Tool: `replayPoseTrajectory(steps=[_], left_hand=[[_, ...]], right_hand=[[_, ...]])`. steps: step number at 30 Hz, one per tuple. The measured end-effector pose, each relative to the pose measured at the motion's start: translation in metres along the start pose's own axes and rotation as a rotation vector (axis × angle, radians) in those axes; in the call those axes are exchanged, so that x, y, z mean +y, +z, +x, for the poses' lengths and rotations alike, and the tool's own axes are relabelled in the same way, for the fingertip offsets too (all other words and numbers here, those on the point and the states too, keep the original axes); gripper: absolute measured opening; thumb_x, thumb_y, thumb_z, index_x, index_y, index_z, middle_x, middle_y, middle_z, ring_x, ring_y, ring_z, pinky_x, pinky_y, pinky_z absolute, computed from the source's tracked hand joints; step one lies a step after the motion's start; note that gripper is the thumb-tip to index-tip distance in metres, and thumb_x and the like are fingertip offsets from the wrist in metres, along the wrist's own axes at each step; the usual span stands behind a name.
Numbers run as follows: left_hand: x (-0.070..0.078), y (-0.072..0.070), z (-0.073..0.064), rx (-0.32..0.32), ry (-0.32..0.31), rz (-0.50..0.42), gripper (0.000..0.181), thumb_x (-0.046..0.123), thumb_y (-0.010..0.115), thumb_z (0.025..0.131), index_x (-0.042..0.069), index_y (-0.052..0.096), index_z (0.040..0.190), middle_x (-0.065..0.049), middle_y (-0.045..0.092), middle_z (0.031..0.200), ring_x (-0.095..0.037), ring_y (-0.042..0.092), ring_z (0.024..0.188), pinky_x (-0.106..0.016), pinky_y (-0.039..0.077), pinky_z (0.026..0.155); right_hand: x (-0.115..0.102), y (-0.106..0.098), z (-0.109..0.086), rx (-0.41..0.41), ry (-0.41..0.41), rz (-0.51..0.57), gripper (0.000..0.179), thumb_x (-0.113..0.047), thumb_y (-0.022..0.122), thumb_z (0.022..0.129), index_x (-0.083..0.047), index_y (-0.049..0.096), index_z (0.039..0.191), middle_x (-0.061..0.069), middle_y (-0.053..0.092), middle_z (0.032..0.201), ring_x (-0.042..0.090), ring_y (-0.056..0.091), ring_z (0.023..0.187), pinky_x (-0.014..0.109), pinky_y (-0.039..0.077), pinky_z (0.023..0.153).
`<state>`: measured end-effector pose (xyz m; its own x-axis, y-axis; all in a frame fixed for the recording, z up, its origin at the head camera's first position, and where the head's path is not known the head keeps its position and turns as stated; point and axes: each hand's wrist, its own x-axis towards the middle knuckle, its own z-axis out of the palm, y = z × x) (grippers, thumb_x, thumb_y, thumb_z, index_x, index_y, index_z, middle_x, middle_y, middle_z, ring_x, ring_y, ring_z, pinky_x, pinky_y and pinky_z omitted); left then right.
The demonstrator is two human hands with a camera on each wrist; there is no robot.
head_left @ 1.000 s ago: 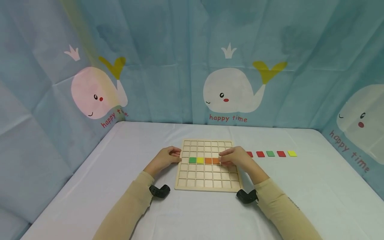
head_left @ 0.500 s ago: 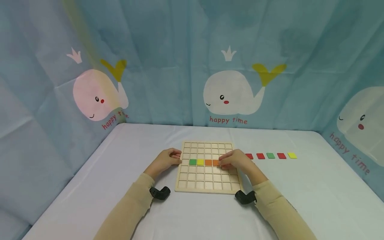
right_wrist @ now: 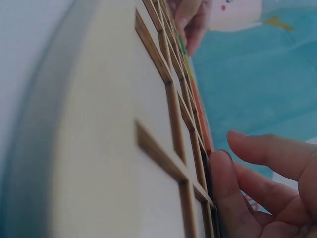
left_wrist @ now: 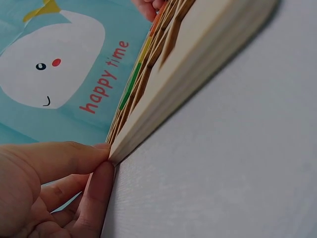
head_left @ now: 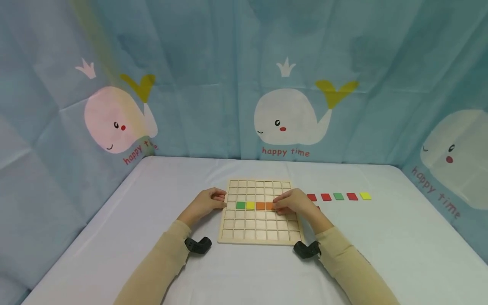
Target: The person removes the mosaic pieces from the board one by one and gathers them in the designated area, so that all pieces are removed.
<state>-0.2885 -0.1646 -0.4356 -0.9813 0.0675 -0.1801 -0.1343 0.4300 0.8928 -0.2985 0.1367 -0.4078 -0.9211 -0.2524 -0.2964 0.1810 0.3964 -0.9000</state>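
Note:
A square wooden grid board [head_left: 261, 235] lies flat on the table. One row holds a green tile [head_left: 241, 205], a yellow tile [head_left: 250, 205] and two orange tiles [head_left: 260, 206] side by side. My left hand [head_left: 202, 206] is at the board's left side; the left wrist view shows thumb and forefinger pinching its edge. My right hand [head_left: 295, 204] reaches over the board's right side, fingertips right at the end of the second orange tile [head_left: 269, 206]. In the right wrist view its thumb [right_wrist: 223, 163] touches down by the row, while the forefinger [right_wrist: 257, 146] is raised apart from it.
To the right of the board, a line of loose tiles lies on the white cloth: red [head_left: 325, 197], green [head_left: 338, 196], another red [head_left: 352, 196] and yellow [head_left: 365, 196] among them. Another red tile [head_left: 318, 207] peeks out beside my right wrist. A whale-printed curtain [head_left: 213, 114] stands behind.
The head view has shifted slightly. Both hands keep their places at the board, and the tile row is the same. A little more of the red tile by my right wrist shows.

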Motion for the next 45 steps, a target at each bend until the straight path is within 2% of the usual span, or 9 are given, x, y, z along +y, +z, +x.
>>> replayPoseTrajectory(steps=[11, 22, 29, 45], left_hand=[[-0.0003, -0.0015, 0.0004, 0.008, 0.001, -0.002, 0.044, 0.004, 0.071, 0.089, -0.001, 0.058, 0.13, -0.013, 0.064, 0.116, -0.019, 0.06, 0.102, -0.023, 0.053, 0.081], [0.0008, -0.0008, 0.0005, -0.016, 0.0, -0.019, 0.043, 0.003, 0.07, 0.089, -0.002, 0.058, 0.13, -0.014, 0.063, 0.116, -0.018, 0.06, 0.099, -0.024, 0.054, 0.08], [0.0003, -0.0013, 0.0013, -0.027, 0.014, -0.016, 0.044, 0.004, 0.07, 0.089, -0.003, 0.057, 0.131, -0.016, 0.062, 0.117, -0.019, 0.06, 0.101, -0.024, 0.054, 0.081], [0.004, -0.002, 0.0006, -0.033, 0.022, -0.002, 0.044, 0.005, 0.07, 0.089, -0.003, 0.058, 0.131, -0.015, 0.062, 0.117, -0.018, 0.059, 0.1, -0.021, 0.053, 0.079]], right_hand=[[0.0008, 0.0032, 0.0038, 0.042, 0.011, 0.024, 0.019, -0.006, 0.073, 0.088, 0.005, 0.073, 0.104, 0.011, 0.077, 0.091, 0.012, 0.072, 0.07, 0.028, 0.061, 0.071], [0.0025, 0.0023, 0.0035, 0.031, -0.003, 0.071, 0.02, -0.001, 0.071, 0.088, 0.008, 0.071, 0.106, 0.014, 0.076, 0.094, 0.014, 0.073, 0.077, 0.03, 0.061, 0.074], [-0.0001, 0.002, 0.0023, 0.044, -0.013, 0.065, 0.02, -0.002, 0.07, 0.089, 0.008, 0.071, 0.106, 0.014, 0.076, 0.096, 0.013, 0.072, 0.076, 0.029, 0.061, 0.074], [-0.0025, 0.0051, 0.0029, 0.067, -0.014, 0.062, 0.013, -0.005, 0.073, 0.089, 0.004, 0.071, 0.097, 0.008, 0.074, 0.087, 0.013, 0.069, 0.067, 0.028, 0.06, 0.068]])
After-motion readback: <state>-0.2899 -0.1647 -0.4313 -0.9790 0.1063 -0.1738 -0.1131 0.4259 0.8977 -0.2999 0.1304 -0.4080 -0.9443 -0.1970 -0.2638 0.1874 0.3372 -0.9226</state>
